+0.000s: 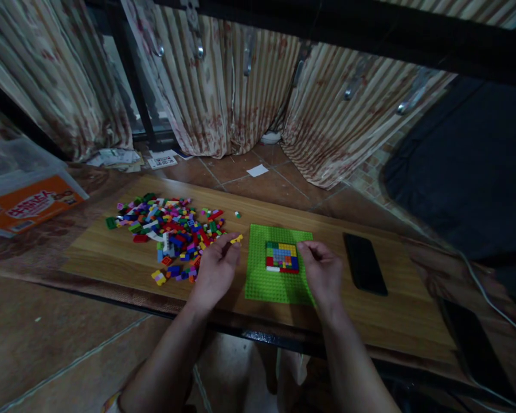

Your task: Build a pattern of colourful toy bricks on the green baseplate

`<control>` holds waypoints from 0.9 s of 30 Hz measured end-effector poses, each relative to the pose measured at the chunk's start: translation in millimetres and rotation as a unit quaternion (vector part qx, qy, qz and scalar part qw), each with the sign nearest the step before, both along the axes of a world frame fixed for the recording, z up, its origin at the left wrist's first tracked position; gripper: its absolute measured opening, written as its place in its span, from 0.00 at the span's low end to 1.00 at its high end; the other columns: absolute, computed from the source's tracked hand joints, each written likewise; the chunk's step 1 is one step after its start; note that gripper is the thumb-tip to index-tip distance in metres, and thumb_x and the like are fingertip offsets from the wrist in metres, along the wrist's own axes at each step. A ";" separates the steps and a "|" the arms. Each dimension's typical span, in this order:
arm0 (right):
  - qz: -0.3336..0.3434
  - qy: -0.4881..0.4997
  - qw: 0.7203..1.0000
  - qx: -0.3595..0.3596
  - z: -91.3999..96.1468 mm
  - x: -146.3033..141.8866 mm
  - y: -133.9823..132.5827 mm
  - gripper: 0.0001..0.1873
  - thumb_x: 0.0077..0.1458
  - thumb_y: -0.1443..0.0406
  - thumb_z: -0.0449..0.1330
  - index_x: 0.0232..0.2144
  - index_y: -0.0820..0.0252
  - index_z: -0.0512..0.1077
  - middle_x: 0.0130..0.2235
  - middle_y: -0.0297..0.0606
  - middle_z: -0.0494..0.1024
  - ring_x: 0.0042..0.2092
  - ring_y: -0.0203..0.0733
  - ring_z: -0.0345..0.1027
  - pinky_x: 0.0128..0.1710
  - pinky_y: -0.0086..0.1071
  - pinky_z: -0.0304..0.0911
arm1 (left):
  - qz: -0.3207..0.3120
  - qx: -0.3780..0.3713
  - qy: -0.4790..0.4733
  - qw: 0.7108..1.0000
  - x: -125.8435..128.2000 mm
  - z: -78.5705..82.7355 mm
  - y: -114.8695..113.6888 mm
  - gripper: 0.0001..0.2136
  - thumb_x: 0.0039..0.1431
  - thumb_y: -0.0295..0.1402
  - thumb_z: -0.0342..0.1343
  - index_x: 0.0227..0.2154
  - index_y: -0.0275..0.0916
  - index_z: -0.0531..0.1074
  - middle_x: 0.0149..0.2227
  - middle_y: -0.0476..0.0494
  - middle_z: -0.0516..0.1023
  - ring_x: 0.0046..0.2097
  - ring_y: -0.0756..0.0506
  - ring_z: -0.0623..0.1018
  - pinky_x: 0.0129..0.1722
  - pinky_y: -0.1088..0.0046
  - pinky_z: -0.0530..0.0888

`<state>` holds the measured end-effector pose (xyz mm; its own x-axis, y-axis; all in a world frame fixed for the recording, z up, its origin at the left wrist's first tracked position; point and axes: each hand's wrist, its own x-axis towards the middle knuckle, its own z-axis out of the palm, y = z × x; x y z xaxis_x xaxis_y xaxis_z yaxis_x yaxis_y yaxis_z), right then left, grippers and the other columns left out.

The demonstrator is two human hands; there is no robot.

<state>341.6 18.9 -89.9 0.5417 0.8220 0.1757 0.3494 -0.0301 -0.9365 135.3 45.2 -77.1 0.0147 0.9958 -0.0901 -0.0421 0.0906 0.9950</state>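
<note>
A green studded baseplate (258,284) lies flat on the wooden board. Near its middle sits a small square patch of coloured bricks (281,254), with blue, yellow, red, green and white pieces. My left hand (217,271) is closed at the plate's left side, pinching a yellow brick (237,239) between thumb and fingers. Over the right part of the plate is my right hand (324,271), its fingertips pressed together beside the patch's upper right corner. Anything between those fingertips is too small or hidden to make out.
Loose bricks (176,223) spread in a pile left of the plate. A black phone (364,264) lies to its right, and another dark flat device (475,344) beyond. At the far left stands a clear box with an orange label (34,203). Striped curtains (258,92) hang behind.
</note>
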 end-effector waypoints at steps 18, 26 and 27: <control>0.290 -0.214 0.932 -0.043 -19.8 -106.0 -11.2 0.10 0.57 0.66 0.56 0.42 0.56 0.72 0.36 0.36 0.73 0.39 0.41 0.68 0.40 0.34 0.64 | 0.188 -0.071 -0.288 0.936 -77.7 28.1 20.9 0.13 0.42 0.31 0.65 0.33 0.33 0.73 0.20 0.55 0.65 0.19 0.58 0.59 0.16 0.83 0.55; 0.304 -0.221 0.926 -0.032 -24.4 -127.4 -1.1 0.13 0.53 0.67 0.60 0.43 0.53 0.73 0.38 0.36 0.73 0.43 0.43 0.67 0.42 0.35 0.63 | 0.170 -0.080 -0.275 0.943 -89.9 25.7 19.4 0.16 0.41 0.34 0.66 0.34 0.33 0.74 0.20 0.55 0.66 0.19 0.58 0.60 0.17 0.83 0.57; 0.299 -0.223 0.927 -0.033 -25.2 -128.4 -0.4 0.13 0.52 0.67 0.61 0.42 0.53 0.73 0.38 0.36 0.73 0.42 0.43 0.67 0.42 0.35 0.63 | 0.170 -0.078 -0.275 0.943 -92.4 25.3 19.3 0.16 0.42 0.34 0.66 0.34 0.33 0.74 0.20 0.55 0.66 0.19 0.58 0.60 0.17 0.82 0.56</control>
<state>213.2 18.5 -115.1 -0.1295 0.9687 0.2119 0.6743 0.2427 -0.6974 42.9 64.5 -51.8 -0.2151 0.9270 -0.3072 -0.6015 0.1221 0.7895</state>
